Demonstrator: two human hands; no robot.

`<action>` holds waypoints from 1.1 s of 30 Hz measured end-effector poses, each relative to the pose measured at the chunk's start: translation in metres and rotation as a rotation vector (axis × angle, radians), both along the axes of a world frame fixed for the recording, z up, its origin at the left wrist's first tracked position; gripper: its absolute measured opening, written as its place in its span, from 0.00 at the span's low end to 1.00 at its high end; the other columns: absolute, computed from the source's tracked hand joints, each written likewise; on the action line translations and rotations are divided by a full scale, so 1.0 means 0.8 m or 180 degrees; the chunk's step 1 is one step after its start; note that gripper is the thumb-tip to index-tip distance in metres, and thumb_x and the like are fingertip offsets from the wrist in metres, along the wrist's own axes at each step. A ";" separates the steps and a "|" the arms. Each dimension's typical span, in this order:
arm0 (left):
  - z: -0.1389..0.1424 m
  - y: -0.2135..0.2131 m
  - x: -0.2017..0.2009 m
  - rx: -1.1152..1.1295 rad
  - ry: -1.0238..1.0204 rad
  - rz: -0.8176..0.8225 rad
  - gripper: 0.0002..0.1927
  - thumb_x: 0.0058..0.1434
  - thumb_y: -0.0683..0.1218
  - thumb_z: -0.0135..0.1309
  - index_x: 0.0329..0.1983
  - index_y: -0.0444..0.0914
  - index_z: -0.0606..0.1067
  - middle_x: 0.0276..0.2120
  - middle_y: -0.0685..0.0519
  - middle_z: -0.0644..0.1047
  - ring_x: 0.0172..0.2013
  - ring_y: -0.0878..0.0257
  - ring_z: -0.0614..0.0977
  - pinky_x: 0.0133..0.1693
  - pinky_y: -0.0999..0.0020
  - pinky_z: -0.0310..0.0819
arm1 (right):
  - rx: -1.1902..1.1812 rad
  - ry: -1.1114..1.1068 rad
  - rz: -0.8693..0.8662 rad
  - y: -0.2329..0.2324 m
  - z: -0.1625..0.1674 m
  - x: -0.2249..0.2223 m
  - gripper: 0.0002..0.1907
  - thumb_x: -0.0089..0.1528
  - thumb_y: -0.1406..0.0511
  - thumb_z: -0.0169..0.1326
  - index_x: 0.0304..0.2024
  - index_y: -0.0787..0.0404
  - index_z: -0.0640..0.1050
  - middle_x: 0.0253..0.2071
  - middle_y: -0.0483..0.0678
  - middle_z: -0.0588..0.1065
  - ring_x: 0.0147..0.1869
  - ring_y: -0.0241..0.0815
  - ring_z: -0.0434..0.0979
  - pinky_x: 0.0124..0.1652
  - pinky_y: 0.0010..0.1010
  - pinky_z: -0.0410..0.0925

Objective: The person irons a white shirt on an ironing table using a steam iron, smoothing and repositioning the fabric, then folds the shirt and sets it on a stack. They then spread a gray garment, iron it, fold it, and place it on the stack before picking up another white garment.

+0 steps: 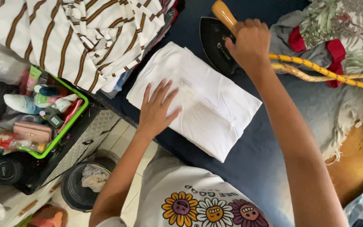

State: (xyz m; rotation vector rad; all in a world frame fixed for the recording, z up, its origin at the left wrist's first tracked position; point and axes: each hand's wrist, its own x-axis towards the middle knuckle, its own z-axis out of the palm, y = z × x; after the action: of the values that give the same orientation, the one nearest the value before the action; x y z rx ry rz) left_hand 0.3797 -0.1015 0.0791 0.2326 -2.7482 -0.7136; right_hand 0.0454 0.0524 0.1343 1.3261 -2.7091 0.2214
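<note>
Ironing a folded white cloth on a dark blue padded surface.

The left hand (156,107) lies flat with fingers spread wide on the folded white cloth (198,101), pressing it smooth so it cannot slide. The right hand (251,42) is wrapped tight around the wooden handle of the black iron (215,44), which sits at the cloth's far edge, touching or just beside it; the angle makes that hard to tell. A yellow cord (316,69) trails off to the right, clear of the cloth. A striped shirt (64,33) is heaped at the far left, and a green basket (70,126) of bottles stands below it.
</note>
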 end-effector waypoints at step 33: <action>-0.038 -0.034 0.268 0.1009 0.0947 0.2117 0.23 0.73 0.42 0.49 0.70 0.33 0.65 0.69 0.40 0.68 0.70 0.44 0.68 0.71 0.51 0.54 | 0.1635 -0.0522 0.0317 0.151 -0.012 0.053 0.18 0.62 0.56 0.56 0.51 0.54 0.83 0.41 0.60 0.81 0.47 0.64 0.81 0.49 0.52 0.73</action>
State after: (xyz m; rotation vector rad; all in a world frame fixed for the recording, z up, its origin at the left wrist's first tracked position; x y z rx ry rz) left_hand 0.5941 -0.1290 0.0488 0.9634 -2.0672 -0.8856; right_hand 0.0881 0.1736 0.1250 1.6282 -2.9614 -0.4056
